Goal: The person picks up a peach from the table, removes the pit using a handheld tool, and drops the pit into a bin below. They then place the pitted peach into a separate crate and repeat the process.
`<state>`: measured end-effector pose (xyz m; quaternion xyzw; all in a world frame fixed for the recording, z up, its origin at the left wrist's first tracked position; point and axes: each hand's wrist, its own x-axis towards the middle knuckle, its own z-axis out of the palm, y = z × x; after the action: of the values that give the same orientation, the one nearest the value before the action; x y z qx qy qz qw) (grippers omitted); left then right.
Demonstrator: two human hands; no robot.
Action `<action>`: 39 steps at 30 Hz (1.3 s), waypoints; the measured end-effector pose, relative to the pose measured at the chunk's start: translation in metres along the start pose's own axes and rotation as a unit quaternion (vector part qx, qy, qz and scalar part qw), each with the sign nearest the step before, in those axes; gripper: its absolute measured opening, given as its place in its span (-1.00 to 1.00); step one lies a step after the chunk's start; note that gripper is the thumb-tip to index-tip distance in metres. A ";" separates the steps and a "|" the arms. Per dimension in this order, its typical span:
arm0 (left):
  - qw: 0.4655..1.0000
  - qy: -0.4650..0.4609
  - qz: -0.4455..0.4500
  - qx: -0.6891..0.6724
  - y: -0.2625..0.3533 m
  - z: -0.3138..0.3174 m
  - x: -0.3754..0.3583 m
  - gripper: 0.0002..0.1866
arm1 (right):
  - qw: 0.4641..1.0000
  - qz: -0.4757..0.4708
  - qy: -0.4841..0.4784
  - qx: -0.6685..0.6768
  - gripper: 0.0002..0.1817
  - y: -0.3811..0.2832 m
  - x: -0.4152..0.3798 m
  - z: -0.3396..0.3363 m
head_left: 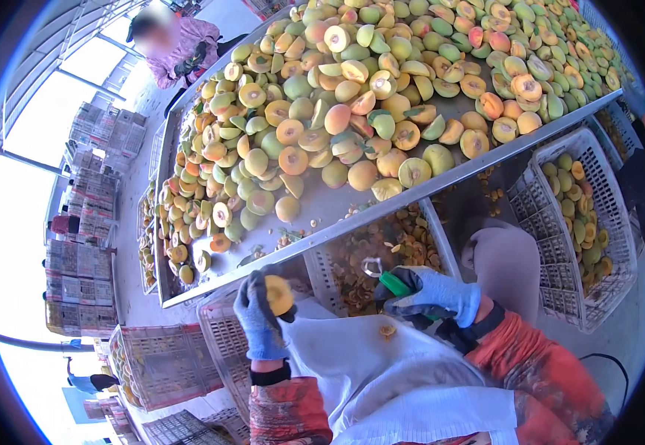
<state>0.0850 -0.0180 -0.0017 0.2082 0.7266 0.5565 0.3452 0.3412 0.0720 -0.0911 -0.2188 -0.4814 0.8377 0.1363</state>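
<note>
My left hand [261,313], in a blue and dark grey glove, is closed around a yellow peach half [278,295] with its cut side partly showing. My right hand [428,295], gloved the same way, grips a pitting tool [393,283] by its green handle. The tool's metal loop points up and left, apart from the peach half. Between the hands, a small brownish scrap [387,331] lies on the white apron [367,348] over my lap. Beyond them stands a metal table [322,202] heaped with halved and whole peaches, many cut halves showing pits.
Under the table edge sits a crate of brownish pits and scraps [389,259]. A plastic crate [611,215] of peach halves stands at right. More crates [174,367] are at lower left, with stacks [77,267] beyond. Another person [181,44] works at the table's far left.
</note>
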 end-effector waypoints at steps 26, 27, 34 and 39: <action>0.931 -0.241 -0.057 -0.267 -0.010 0.041 0.068 -0.36 | 0.854 -0.031 0.168 -0.492 -0.54 0.002 0.002 0.016; 0.884 -0.276 -0.139 -0.350 -0.011 0.042 0.054 -0.36 | 0.832 -0.072 0.193 -0.515 -0.53 -0.005 0.002 0.026; 0.910 -0.180 -0.173 -0.332 -0.044 0.052 -0.002 -0.50 | 0.733 -0.209 0.232 -0.604 -0.49 -0.019 -0.008 0.060; 0.899 -0.244 -0.133 -0.340 -0.044 0.048 -0.020 -0.52 | 0.762 -0.142 0.232 -0.588 -0.49 -0.004 -0.021 0.066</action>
<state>0.1378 -0.0126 -0.0450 0.1085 0.4076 0.6501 0.6320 0.3267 0.0158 -0.0533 -0.3733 -0.8584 0.2853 0.2060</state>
